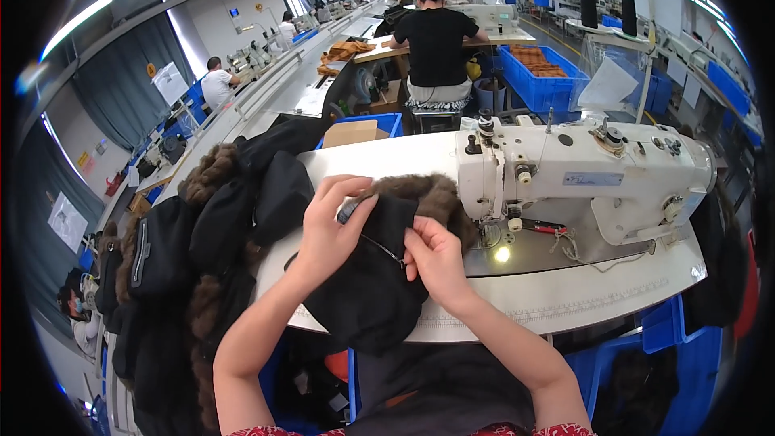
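A black fabric piece with brown fur trim (363, 295) lies over the front edge of the white sewing table, its lower part hanging down. My left hand (329, 222) pinches its upper left edge, where a small grey-blue bit shows between thumb and fingers; I cannot make out what that is. My right hand (436, 258) grips the black cloth at the right, at the end of a silvery zipper (382, 249) that runs slantwise across the piece. Brown fur (420, 190) curves behind both hands, close to the sewing machine (581, 173).
Left of me hangs a heap of black, fur-trimmed pieces (218, 222). Red-handled thread snips (544, 227) lie beside the needle area. Behind the table stand blue bins (541, 89), and a person in black (436, 44) sits with their back to me.
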A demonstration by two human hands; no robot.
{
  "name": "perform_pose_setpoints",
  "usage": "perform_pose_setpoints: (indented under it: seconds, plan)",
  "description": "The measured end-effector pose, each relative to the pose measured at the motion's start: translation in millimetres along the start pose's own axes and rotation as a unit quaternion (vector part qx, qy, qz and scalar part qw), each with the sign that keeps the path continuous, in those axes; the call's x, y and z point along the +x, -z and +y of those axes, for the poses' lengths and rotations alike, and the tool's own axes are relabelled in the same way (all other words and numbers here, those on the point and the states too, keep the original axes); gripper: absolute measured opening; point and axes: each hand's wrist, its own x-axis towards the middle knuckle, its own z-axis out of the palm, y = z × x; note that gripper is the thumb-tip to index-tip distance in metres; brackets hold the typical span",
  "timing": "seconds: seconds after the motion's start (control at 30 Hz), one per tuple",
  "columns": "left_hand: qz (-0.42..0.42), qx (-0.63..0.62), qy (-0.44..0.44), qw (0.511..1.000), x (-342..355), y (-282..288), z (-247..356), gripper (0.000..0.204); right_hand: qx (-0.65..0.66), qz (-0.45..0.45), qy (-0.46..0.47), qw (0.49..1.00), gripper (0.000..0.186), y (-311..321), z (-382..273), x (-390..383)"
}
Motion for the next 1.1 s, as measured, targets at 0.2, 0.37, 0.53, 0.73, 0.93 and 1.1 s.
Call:
perform_pose_setpoints:
  seconds: [0.2, 0.37, 0.53, 0.73, 0.93, 1.1]
  plan:
    - [-0.018, 0.012, 0.01, 1.0, -24.2, -0.6, 21.8, 0.028, -0.034, -0.038, 0.062, 0.997, 0.021, 2.7, -2.4, 2.5]
    - [-0.046, -0.101, 0.155, 0.982, -26.3, -10.1, 9.4, 0.025, -0.046, -0.052, 0.091, 0.993, 0.025, 9.2, 1.5, 9.5]
    - [-0.017, -0.151, 0.185, 0.971, -33.4, -10.0, 7.8, 0.018, 0.007, -0.111, 0.069, 0.991, 0.025, 8.2, -21.4, 5.8]
    - [-0.017, -0.106, 0.147, 0.983, -36.6, -6.4, 15.0, 0.017, 0.008, -0.128, 0.017, 0.992, 0.02, 7.8, -21.1, 17.3]
    - [0.021, -0.093, 0.105, 0.99, -35.0, -4.0, 7.6, 0.02, -0.071, -0.088, 0.144, 0.983, 0.01, 0.6, -21.1, 21.3]
    - [0.045, -0.001, 0.075, 0.996, -31.5, -6.1, 14.7, 0.03, -0.317, -0.01, 0.35, 0.881, 0.016, 2.6, -12.3, 28.1]
